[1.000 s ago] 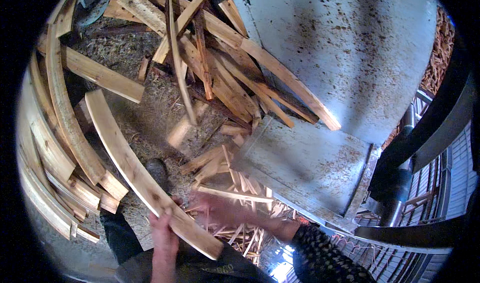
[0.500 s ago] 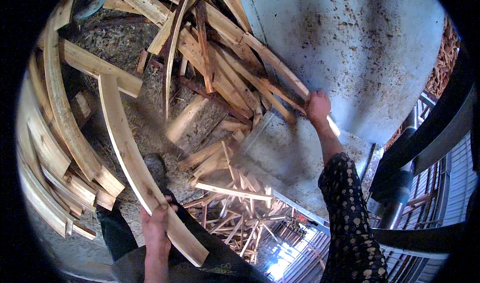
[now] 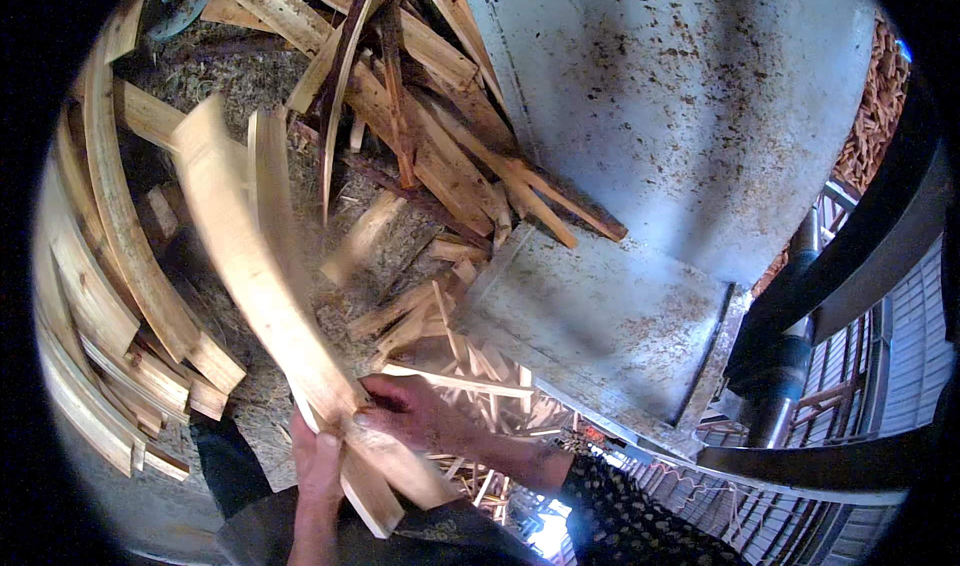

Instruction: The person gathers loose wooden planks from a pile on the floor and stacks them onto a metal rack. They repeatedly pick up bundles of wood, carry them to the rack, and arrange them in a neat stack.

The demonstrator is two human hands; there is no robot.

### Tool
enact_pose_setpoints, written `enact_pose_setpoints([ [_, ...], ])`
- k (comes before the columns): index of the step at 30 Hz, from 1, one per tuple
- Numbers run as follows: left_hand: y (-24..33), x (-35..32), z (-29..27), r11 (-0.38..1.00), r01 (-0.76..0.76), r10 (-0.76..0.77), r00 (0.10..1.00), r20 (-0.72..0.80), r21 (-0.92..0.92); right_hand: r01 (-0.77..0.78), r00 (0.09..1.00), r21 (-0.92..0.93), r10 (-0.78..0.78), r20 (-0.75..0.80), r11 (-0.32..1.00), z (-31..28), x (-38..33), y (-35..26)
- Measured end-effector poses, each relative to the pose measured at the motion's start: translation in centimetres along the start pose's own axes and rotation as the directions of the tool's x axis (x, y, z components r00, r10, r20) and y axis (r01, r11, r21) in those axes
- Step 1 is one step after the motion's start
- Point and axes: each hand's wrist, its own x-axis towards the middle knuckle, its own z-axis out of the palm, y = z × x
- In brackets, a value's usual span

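Together, left hand [image 3: 318, 464] and right hand [image 3: 418, 416] grip two overlapping wooden boards [image 3: 262, 274].

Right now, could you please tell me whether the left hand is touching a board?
Touching: the head view shows the left hand gripping a pale board near its lower end.

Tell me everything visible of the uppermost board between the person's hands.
The uppermost board is long, flat, pale and looks like bare sawn wood. It slants from upper left to lower right, crossing over another board. The right hand touches its right edge; the left hand is alongside, contact unclear. Its lower end is blurred.
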Motion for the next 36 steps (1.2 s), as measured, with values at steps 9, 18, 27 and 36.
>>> enact_pose_setpoints([
  [9, 0.0, 0.8, -2.2, 0.959, 0.138, -0.119, 0.989, 0.088, -0.247, -0.542, 0.778, -0.783, -0.168, -0.605, 0.306, -28.3, 8.4, 7.9],
  [18, 1.1, 0.5, -1.6, 0.929, 0.151, -0.132, 0.988, 0.079, -0.339, -0.597, 0.802, -0.786, 0.092, -0.590, 0.161, -32.0, 11.8, 9.6],
  [27, 1.1, 0.7, -1.6, 0.923, 0.148, -0.119, 0.988, 0.101, -0.354, -0.225, 0.859, -0.386, -0.006, -0.512, 0.895, -24.9, 10.8, 10.1],
  [36, 1.1, 0.5, -2.7, 0.913, 0.134, -0.093, 0.988, 0.124, -0.386, -0.185, 0.917, 0.046, 0.189, -0.352, 0.982, -13.3, 5.0, 13.6],
])
